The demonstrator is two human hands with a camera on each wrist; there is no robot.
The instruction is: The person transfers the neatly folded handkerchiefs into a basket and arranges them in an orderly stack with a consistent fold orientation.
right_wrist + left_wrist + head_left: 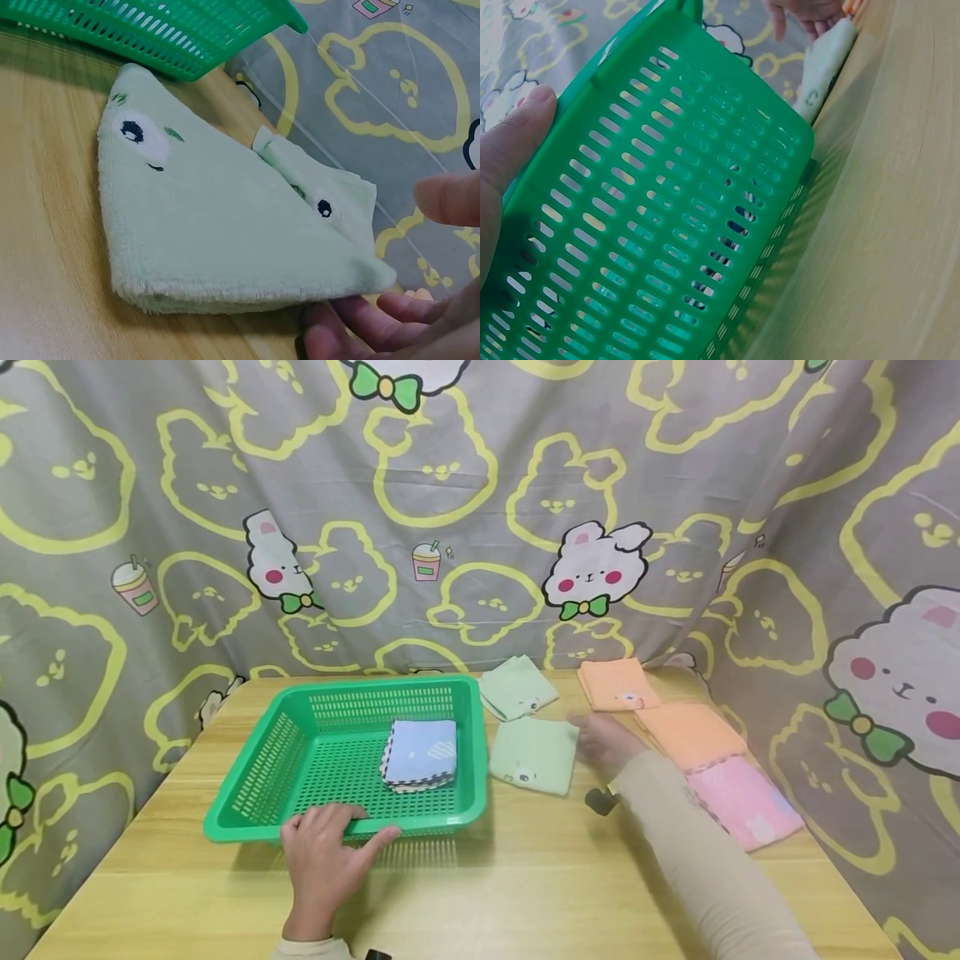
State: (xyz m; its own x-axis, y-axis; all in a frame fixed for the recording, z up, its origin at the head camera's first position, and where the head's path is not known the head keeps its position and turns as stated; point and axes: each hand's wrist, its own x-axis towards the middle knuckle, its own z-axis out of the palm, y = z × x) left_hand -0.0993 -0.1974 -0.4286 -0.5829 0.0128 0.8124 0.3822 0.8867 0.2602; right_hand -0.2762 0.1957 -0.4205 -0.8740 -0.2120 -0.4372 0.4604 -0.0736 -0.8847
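The person's left hand (324, 852) grips the near rim of a green perforated plastic basket (442, 823), fingers bent over the edge and thumb extended along it. Inside, toward the basket's right side, lies a folded blue cloth (420, 750) with checked trim. The right hand (606, 742) is at the right corner of the nearer folded pale-green cloth (534, 752); its thumb stands well apart from the fingers, which reach in at the corner's lower edge without closing on it. That cloth lies on the wooden table (510, 893) just right of the basket, the other pale-green cloth (517, 687) behind it. Beyond the right hand are two orange cloths (617, 683) (697, 733) and a pink one (753, 802).
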